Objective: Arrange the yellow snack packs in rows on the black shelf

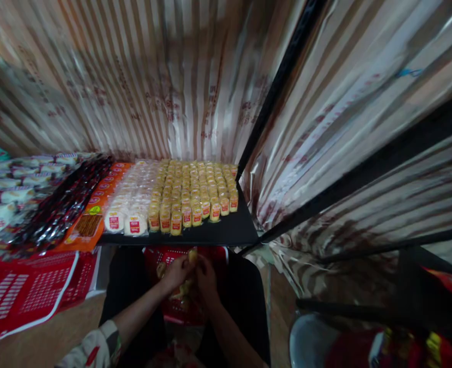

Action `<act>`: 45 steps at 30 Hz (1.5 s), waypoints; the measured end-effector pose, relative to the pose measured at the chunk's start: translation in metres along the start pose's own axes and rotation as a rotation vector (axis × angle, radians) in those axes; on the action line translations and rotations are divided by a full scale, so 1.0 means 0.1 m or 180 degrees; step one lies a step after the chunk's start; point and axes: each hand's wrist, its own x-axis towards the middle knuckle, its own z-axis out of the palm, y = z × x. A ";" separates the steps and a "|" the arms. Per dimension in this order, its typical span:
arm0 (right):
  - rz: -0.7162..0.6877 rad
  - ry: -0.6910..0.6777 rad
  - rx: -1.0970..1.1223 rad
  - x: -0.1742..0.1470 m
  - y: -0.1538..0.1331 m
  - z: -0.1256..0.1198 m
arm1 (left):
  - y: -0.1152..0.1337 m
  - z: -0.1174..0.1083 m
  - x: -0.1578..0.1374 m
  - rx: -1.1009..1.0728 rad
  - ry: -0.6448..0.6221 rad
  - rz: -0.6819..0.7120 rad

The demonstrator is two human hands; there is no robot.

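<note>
The left hand (177,272) pinches a small yellow pack (193,255) over a red basket (219,255) between the legs. The right hand (206,280) is close beside the pack; I cannot tell whether its grip is closed. Ahead, rows of yellow packs (195,194) stand on a black shelf (226,232), beside white packs (136,222).

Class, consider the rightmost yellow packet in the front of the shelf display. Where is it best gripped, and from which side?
Probably grip its near end, coming from the front right. The yellow packet stands at the group's right edge, with bare black shelf before it and to its right; neighbouring packets crowd its left and back.
</note>
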 end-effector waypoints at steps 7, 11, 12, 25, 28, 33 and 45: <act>-0.0255 0.0004 0.0014 0.00 -0.46 -0.31 | 0.51 -0.15 -0.04 0.0004 0.0111 0.0653; -0.0545 0.0155 -0.0209 0.15 -0.73 -0.42 | 0.77 -0.22 0.06 -0.0307 0.0123 0.0825; -0.0606 0.0211 -0.0301 0.20 -0.79 -0.45 | 0.84 -0.24 0.09 -0.0425 0.0110 0.0857; -0.1321 0.0851 -0.0554 1.16 -1.33 -0.74 | 1.97 -0.44 0.75 -0.0915 -0.0093 0.1191; -0.1454 0.0991 -0.0627 1.44 -1.42 -0.80 | 2.22 -0.47 0.98 -0.0515 0.0137 0.1325; -0.1484 0.1159 -0.0669 1.90 -1.53 -0.85 | 2.57 -0.52 1.38 0.0034 0.0504 0.1502; -0.1003 0.1064 -0.0509 2.29 -1.36 -0.89 | 3.00 -0.72 2.19 0.1083 0.1178 0.1464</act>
